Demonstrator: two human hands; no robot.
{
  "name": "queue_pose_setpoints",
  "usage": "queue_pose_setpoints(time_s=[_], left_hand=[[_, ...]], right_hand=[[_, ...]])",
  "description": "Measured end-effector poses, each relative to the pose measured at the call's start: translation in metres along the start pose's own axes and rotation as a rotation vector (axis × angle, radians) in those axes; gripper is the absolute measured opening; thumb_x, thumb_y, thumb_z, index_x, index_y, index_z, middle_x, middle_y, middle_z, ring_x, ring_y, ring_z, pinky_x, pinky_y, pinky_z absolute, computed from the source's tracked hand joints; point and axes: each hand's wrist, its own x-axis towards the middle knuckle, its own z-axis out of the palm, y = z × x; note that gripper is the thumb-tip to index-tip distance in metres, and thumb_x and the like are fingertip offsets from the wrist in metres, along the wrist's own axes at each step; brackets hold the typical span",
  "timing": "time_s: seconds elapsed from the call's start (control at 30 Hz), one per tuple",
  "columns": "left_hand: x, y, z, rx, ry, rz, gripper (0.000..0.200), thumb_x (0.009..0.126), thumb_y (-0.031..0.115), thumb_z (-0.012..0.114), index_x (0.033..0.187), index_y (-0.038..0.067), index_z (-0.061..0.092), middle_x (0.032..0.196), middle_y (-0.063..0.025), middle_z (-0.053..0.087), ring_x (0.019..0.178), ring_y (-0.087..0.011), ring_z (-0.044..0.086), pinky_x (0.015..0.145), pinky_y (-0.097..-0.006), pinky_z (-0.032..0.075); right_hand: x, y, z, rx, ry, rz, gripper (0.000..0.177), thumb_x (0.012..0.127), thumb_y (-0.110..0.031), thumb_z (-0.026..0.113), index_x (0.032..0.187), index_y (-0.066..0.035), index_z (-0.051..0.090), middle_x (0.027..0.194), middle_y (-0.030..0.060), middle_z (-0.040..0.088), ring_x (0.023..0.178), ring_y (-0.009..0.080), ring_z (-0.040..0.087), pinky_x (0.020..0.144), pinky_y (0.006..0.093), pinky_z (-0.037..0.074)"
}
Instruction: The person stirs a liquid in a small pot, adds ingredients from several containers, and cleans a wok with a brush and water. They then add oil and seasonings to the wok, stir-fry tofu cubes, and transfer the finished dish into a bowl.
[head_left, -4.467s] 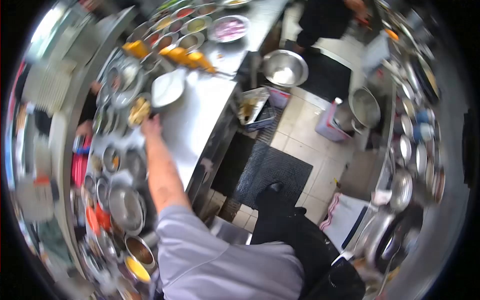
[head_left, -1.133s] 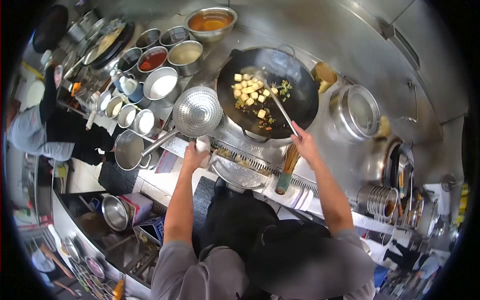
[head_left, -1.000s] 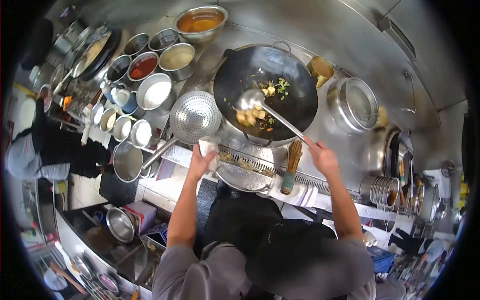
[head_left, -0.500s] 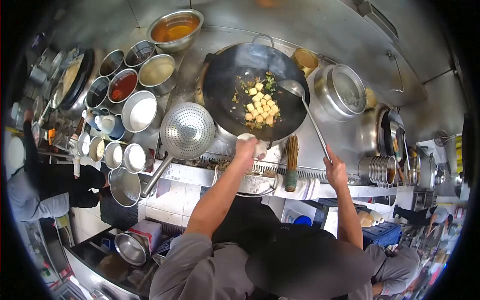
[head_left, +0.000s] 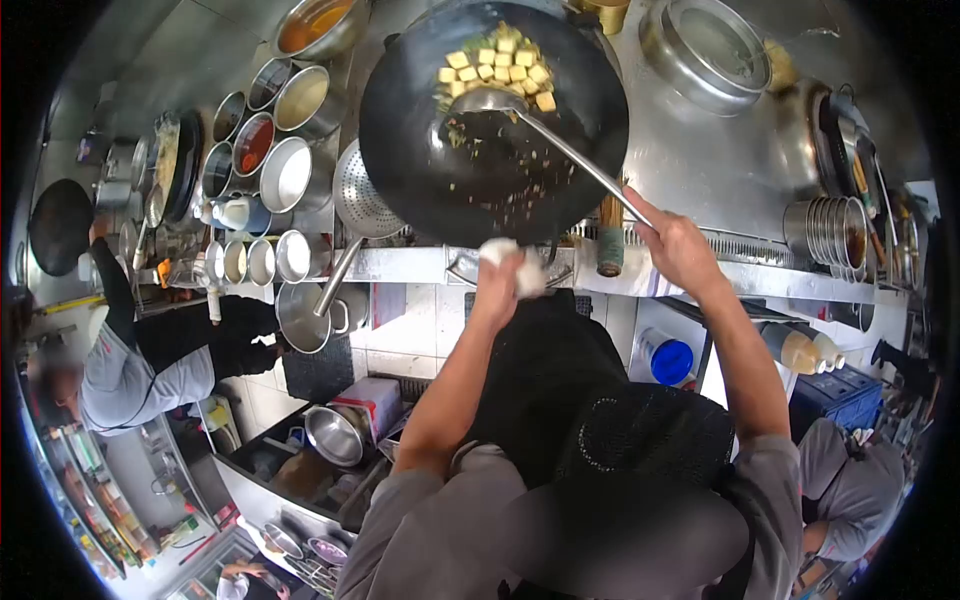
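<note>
A large black wok (head_left: 400,165) fills the upper middle. Browned pale-yellow cubes that look like tofu (head_left: 500,72) lie at its far side with bits of chopped greens. My left hand (head_left: 495,288) is closed round a folded white cloth (head_left: 512,262) at the wok's near edge; any handle under it is hidden. In my right hand (head_left: 682,248) is the long shaft of a metal ladle (head_left: 575,155). Its bowl rests against the near side of the cubes. Small brown bits are scattered over the nearer part of the wok.
A perforated strainer (head_left: 362,192) sits left of the wok, beside pots of sauces and seasonings (head_left: 288,172). A bamboo brush (head_left: 610,238) stands right of it. Metal basins (head_left: 708,55) are further right. One co-worker (head_left: 150,375) is at far left, another (head_left: 850,480) at lower right.
The wok has come nearer to me, its near edge now over the counter's front. The ladle bowl has moved from the cubes' right to their near side. The view has shifted too.
</note>
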Motion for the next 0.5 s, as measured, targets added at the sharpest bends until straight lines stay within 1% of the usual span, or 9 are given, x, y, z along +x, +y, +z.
queue_pose_setpoints(time_s=[0.03,0.1,0.13,0.2,0.3,0.4,0.43,0.47,0.5], left_hand=[[-0.013,-0.024,-0.019,0.002,0.087,-0.028,0.024,0.085,0.003,0.060,0.108,0.004,0.054,0.096,-0.0128,0.063,0.082,-0.0247,0.065,0.060,-0.0392,0.055],[-0.063,0.008,0.015,-0.017,0.079,0.015,0.023,0.086,0.005,0.060,0.108,0.004,0.054,0.094,-0.0134,0.064,0.078,-0.0255,0.066,0.060,-0.0379,0.055],[-0.063,0.019,0.015,-0.068,0.077,-0.101,0.021,0.086,0.005,0.060,0.107,0.004,0.055,0.093,-0.0135,0.065,0.076,-0.0252,0.065,0.060,-0.0375,0.055],[-0.054,0.058,0.036,-0.096,0.130,-0.257,0.016,0.088,0.009,0.059,0.102,0.002,0.059,0.088,-0.0143,0.066,0.069,-0.0250,0.065,0.057,-0.0362,0.052],[-0.046,0.078,0.056,-0.148,0.249,-0.078,0.016,0.089,0.009,0.056,0.102,0.000,0.059,0.091,-0.0159,0.065,0.070,-0.0254,0.065,0.053,-0.0369,0.051],[-0.087,0.123,0.052,-0.140,0.053,-0.152,0.026,0.086,0.003,0.050,0.112,0.002,0.053,0.091,-0.0144,0.064,0.069,-0.0237,0.065,0.045,-0.0325,0.048],[-0.085,0.137,0.070,-0.158,0.303,-0.208,0.022,0.086,0.005,0.051,0.108,0.002,0.055,0.089,-0.0138,0.064,0.062,-0.0226,0.063,0.045,-0.0323,0.048],[-0.067,0.136,0.069,-0.139,0.265,-0.204,0.020,0.086,0.006,0.052,0.105,0.002,0.056,0.087,-0.0130,0.064,0.063,-0.0220,0.062,0.046,-0.0324,0.048],[-0.044,0.139,0.069,-0.113,0.198,-0.161,0.018,0.086,0.007,0.053,0.103,0.002,0.057,0.085,-0.0122,0.063,0.064,-0.0214,0.062,0.046,-0.0325,0.049]], right_hand=[[-0.007,-0.001,-0.010,0.004,0.004,-0.003,0.050,0.088,-0.013,0.063,0.137,-0.018,0.054,0.077,0.0246,0.063,0.071,0.0432,0.061,0.069,0.0467,0.050],[-0.034,-0.015,-0.044,-0.004,-0.202,0.018,0.051,0.088,-0.013,0.063,0.137,-0.018,0.053,0.078,0.0258,0.063,0.073,0.0434,0.062,0.072,0.0489,0.050],[-0.045,-0.007,-0.054,0.018,-0.238,-0.044,0.050,0.089,-0.015,0.063,0.138,-0.018,0.052,0.080,0.0239,0.065,0.076,0.0431,0.062,0.073,0.0504,0.049],[-0.051,-0.020,-0.079,0.163,-0.433,0.071,0.052,0.090,-0.013,0.063,0.140,-0.021,0.051,0.096,0.0225,0.066,0.083,0.0385,0.065,0.079,0.0428,0.050],[-0.044,-0.044,-0.125,0.163,-0.612,0.158,0.054,0.089,-0.012,0.064,0.140,-0.022,0.050,0.111,0.0224,0.065,0.092,0.0320,0.067,0.084,0.0345,0.049],[-0.042,-0.035,-0.168,0.102,-0.586,0.019,0.053,0.091,-0.012,0.061,0.141,-0.021,0.049,0.116,0.0203,0.065,0.096,0.0328,0.067,0.089,0.0390,0.048],[-0.034,-0.037,-0.172,0.050,-0.632,0.051,0.051,0.092,-0.013,0.060,0.141,-0.021,0.049,0.117,0.0203,0.065,0.098,0.0339,0.067,0.089,0.0397,0.048],[-0.029,-0.030,-0.158,0.054,-0.681,0.055,0.051,0.092,-0.013,0.060,0.141,-0.021,0.049,0.117,0.0203,0.065,0.098,0.0339,0.067,0.089,0.0397,0.048],[-0.013,-0.016,-0.133,0.029,-0.555,-0.020,0.051,0.092,-0.015,0.060,0.141,-0.022,0.049,0.112,0.0215,0.066,0.094,0.0367,0.066,0.086,0.0414,0.049]])
